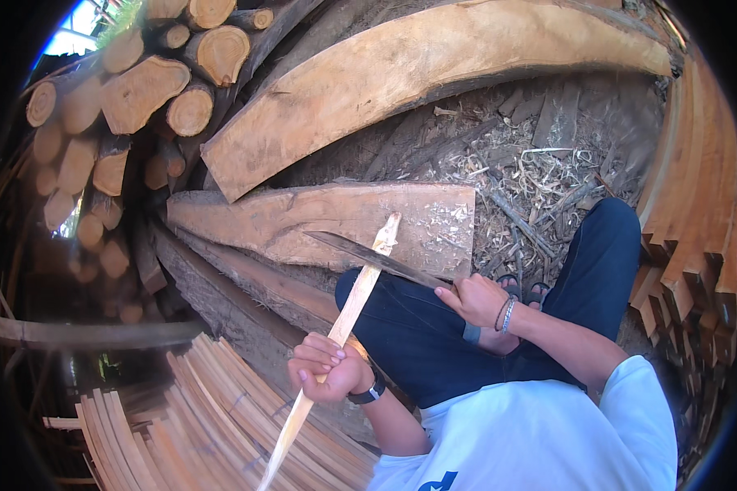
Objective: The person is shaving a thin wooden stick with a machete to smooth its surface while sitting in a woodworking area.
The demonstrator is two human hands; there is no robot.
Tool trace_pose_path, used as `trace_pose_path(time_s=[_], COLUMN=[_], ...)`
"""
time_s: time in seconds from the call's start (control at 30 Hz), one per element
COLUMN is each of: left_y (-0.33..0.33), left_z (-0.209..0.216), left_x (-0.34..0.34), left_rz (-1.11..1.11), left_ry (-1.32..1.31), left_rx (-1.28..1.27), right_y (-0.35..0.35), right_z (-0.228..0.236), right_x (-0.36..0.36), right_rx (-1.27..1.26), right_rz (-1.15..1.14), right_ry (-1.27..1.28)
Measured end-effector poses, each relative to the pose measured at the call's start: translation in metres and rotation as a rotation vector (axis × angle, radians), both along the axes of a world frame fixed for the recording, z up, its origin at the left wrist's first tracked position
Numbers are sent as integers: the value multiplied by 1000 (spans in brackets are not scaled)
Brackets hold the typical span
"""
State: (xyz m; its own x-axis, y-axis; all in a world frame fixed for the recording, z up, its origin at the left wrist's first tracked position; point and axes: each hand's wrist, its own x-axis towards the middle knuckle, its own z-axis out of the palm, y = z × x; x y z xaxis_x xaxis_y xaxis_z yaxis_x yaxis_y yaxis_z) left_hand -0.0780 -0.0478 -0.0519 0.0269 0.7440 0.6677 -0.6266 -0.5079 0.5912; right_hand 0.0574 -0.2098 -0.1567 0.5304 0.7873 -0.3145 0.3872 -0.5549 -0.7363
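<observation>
My left hand, with a dark watch at the wrist, is closed round the lower half of a pale wooden stick. The stick slants up and away, its whittled far end reaching over a thick wooden slab. In my right hand is a machete, its handle mostly hidden by my fingers. The long dark blade points left and crosses the stick a little below its far end, apparently touching it. Pale wood chips are scattered on the slab's right part.
A long curved slab lies beyond. Cut logs are stacked at the far left. Sawn strips lie at the lower left, and boards stand stacked on the right. Shavings cover the ground ahead. My bent knees flank the work.
</observation>
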Motion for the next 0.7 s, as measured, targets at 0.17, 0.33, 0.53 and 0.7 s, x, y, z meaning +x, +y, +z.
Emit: trace_pose_path(time_s=[0.17, 0.33, 0.53, 0.7], left_y=[1, -2, 1, 0], left_z=[-5, 0, -5, 3], left_x=[-10, -3, -7, 1], left_rz=[5, -1, -2, 17], left_ry=[-6, 2, 0, 4], left_rx=[-28, -24, -20, -14], right_y=[-7, 0, -7, -7], right_z=[35, -11, 29, 1], right_x=[-25, -6, -20, -3], right_rx=[128, 8, 99, -30], right_rz=[100, 9, 74, 44], right_ry=[24, 21, 45, -14])
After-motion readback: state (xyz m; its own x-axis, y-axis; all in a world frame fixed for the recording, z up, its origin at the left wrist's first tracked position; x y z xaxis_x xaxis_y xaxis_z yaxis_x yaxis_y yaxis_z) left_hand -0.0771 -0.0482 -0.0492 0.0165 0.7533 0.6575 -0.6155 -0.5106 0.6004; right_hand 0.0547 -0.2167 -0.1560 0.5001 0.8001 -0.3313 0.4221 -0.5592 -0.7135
